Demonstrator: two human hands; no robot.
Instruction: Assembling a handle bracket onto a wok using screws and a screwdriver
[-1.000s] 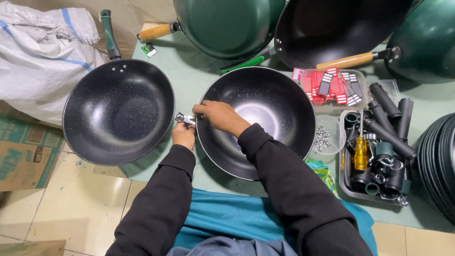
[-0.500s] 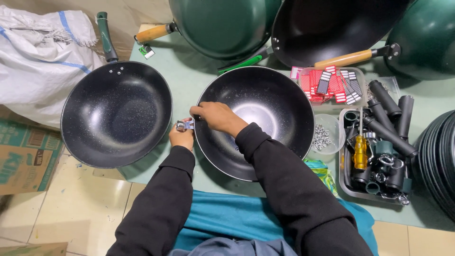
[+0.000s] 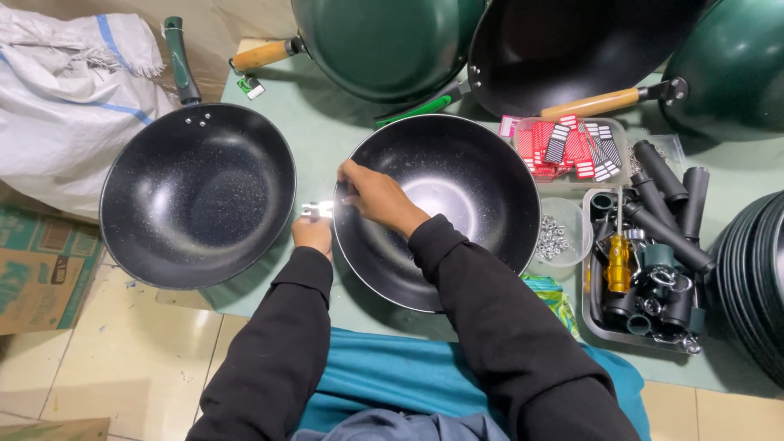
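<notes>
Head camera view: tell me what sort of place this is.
Probably a cookware assembly workbench in a small workshop. The right hand and left hand fit a metal bracket to a handleless black wok; finished woks lie around it, and a tray holds loose handles and a screwdriver.

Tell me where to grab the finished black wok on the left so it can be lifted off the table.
Take the black wok by its dark green handle, which juts out from the far rim, away from the person. Come from the far left side, with the grip wrapped around the straight shaft just beyond the rivets. The bowl itself is wide and round with no other hold, and the white sack crowds its left.
</notes>
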